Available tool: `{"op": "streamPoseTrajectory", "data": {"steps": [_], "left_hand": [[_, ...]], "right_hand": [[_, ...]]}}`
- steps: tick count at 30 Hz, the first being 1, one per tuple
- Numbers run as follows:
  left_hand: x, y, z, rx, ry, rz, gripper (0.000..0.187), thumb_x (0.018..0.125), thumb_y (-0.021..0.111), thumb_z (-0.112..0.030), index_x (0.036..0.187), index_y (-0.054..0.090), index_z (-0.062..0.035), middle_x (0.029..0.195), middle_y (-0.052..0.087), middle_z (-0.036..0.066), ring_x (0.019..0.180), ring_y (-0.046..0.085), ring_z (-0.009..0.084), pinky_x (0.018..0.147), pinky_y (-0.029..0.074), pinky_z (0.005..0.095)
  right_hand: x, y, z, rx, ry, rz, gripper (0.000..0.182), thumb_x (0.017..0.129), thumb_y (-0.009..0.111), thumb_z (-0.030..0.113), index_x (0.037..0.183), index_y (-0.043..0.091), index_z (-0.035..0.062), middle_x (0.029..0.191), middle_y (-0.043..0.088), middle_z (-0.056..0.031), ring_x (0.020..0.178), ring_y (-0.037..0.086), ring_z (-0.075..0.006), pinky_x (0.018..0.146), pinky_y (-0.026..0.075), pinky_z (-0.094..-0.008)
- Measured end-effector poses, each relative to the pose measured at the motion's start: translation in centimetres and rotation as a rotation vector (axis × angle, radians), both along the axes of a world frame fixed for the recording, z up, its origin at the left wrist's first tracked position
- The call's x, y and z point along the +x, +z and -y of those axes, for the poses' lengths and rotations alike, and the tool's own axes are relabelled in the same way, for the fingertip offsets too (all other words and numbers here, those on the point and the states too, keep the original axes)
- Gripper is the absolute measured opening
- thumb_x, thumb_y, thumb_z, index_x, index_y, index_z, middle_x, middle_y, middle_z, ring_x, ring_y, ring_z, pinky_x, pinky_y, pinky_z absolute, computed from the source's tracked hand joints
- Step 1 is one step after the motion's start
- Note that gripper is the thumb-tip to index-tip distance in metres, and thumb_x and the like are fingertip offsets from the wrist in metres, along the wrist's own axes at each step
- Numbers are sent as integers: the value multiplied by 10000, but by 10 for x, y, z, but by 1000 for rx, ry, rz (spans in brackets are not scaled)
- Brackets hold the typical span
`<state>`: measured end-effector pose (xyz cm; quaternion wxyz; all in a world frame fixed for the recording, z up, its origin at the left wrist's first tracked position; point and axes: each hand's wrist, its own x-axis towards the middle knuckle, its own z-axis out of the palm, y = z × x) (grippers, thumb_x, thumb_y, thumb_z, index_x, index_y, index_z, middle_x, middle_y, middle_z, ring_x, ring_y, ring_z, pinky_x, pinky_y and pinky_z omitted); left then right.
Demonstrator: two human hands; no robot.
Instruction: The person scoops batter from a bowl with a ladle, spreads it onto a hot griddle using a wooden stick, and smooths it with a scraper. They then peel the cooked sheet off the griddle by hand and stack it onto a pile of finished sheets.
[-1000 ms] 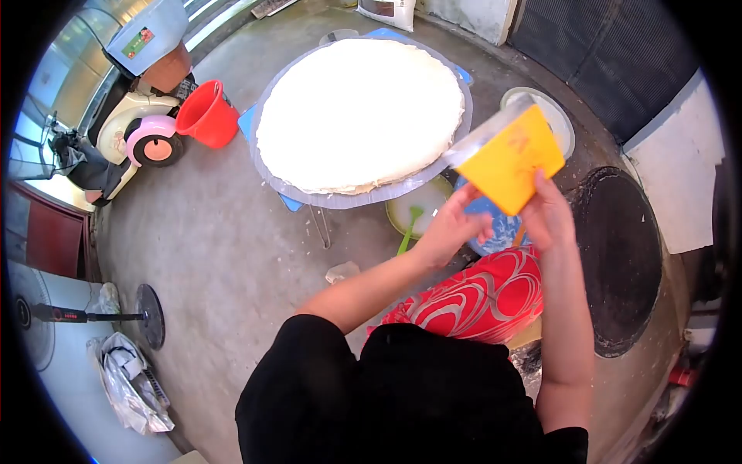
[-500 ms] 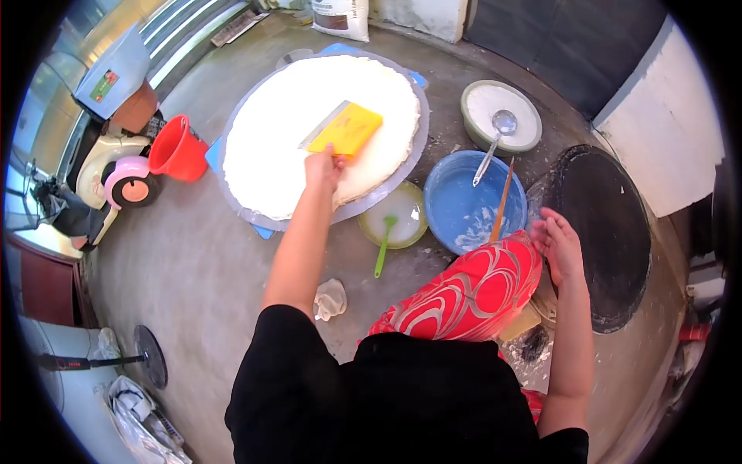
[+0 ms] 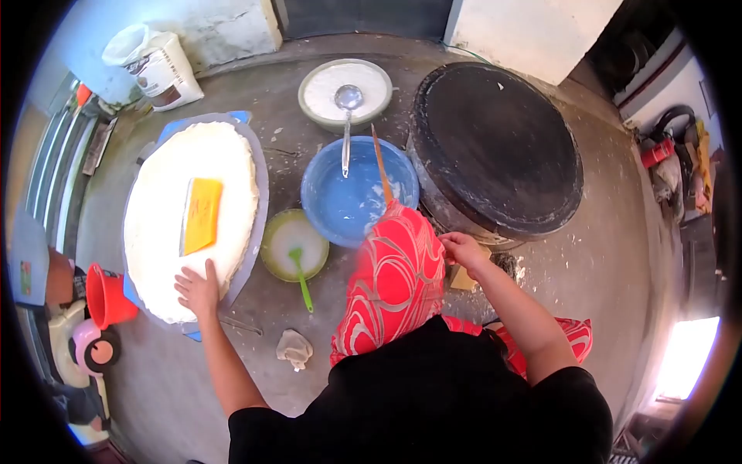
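Note:
My left hand is open, fingers spread, over the near edge of a large round stack of thin white sheets. Just beyond its fingertips, a yellow scraper with a straight pale blade lies flat on the stack. Nothing shows in that hand. Beside my raised knee in red patterned trousers is my right hand, its fingers loosely bent and apart, with nothing visible in them. A broad round black griddle stands beyond my right hand.
A blue basin holds a wooden stick; a metal ladle reaches into it from a bowl of white stuff. A green brush rests in a yellowish bowl. A crumpled cloth lies on the floor. A red bucket stands left.
My left hand has let go of the yellow scraper, which now lies on the white stack. My view has turned right, towards the griddle. My right hand has lowered beside my knee.

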<state>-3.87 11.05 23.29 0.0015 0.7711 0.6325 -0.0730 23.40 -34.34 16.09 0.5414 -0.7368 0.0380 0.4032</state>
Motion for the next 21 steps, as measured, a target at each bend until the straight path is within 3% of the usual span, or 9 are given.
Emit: {"op": "streamPoseTrajectory", "data": {"steps": [5, 8, 11, 12, 15, 17, 19, 20, 21], "left_hand": [[-1, 0, -2, -18, 5, -46, 850, 826, 277, -647, 1373, 173, -5, 1419, 131, 253, 1324, 110, 380, 1029, 117, 543], [-2, 0, -4, -17, -6, -48, 846, 828, 280, -643, 1373, 172, -5, 1419, 131, 252, 1326, 112, 368, 1028, 118, 544], [-7, -2, -6, -16, -11, -40, 816, 841, 287, -620, 1370, 182, -7, 1417, 137, 251, 1327, 112, 362, 1025, 129, 546], [-7, -1, -6, -16, -10, -27, 789, 853, 291, -600, 1369, 189, -12, 1417, 141, 249, 1327, 112, 362, 1023, 136, 546], [-5, 5, 2, 90, -3, 71, 701, 885, 294, -536, 1370, 212, -36, 1424, 148, 223, 1327, 106, 365, 1021, 151, 542], [-5, 7, 11, 213, -97, 68, 576, 913, 348, -417, 1354, 272, -55, 1420, 196, 193, 1321, 132, 367, 1021, 173, 521], [-4, 8, 21, 604, -544, 339, 461, 897, 432, -291, 1289, 387, -53, 1377, 299, 184, 1270, 242, 406, 979, 265, 529], [8, 21, 37, 567, -584, 409, 422, 894, 448, -209, 1284, 392, -58, 1379, 305, 162, 1293, 212, 377, 1013, 212, 486], [15, 27, 46, 563, -588, 417, 422, 894, 448, -209, 1284, 392, -58, 1379, 305, 162, 1293, 212, 377, 1013, 212, 486]], "right_hand": [[2, -57, -12, -136, 116, 23, 346, 805, 581, 270, 1061, 574, 36, 893, 630, -53, 788, 615, -146, 642, 460, -265], [10, -106, -22, -304, 249, 130, 738, 652, 712, 456, 1203, 478, 25, 1159, 542, -197, 1106, 509, -290, 901, 414, -342], [13, -287, -28, 60, 13, -152, 930, 629, 755, 410, 1331, 283, 26, 1272, 439, -208, 1166, 447, -300, 926, 392, -354], [6, -249, -45, 61, -95, -260, 1014, 649, 765, 331, 1376, 122, 36, 1336, 348, -211, 1192, 401, -306, 941, 376, -363], [0, -174, -68, 17, -108, -312, 994, 679, 751, 274, 1376, 85, 35, 1341, 336, -198, 1178, 400, -302, 937, 377, -374], [-3, -129, -75, -55, -192, -239, 786, 727, 711, 245, 1342, 262, 52, 1222, 471, -180, 1067, 497, -258, 866, 427, -357], [0, -105, -68, 362, -45, -438, 508, 766, 671, 211, 1212, 475, 68, 1044, 587, -142, 909, 574, -200, 780, 459, -331], [1, -77, -72, -55, 81, -17, 238, 812, 606, 204, 992, 589, 50, 823, 625, -103, 743, 592, -164, 690, 465, -316], [5, -60, -68, -60, 74, -12, 238, 812, 606, 204, 992, 589, 50, 823, 625, -103, 743, 592, -164, 690, 465, -316]]}}
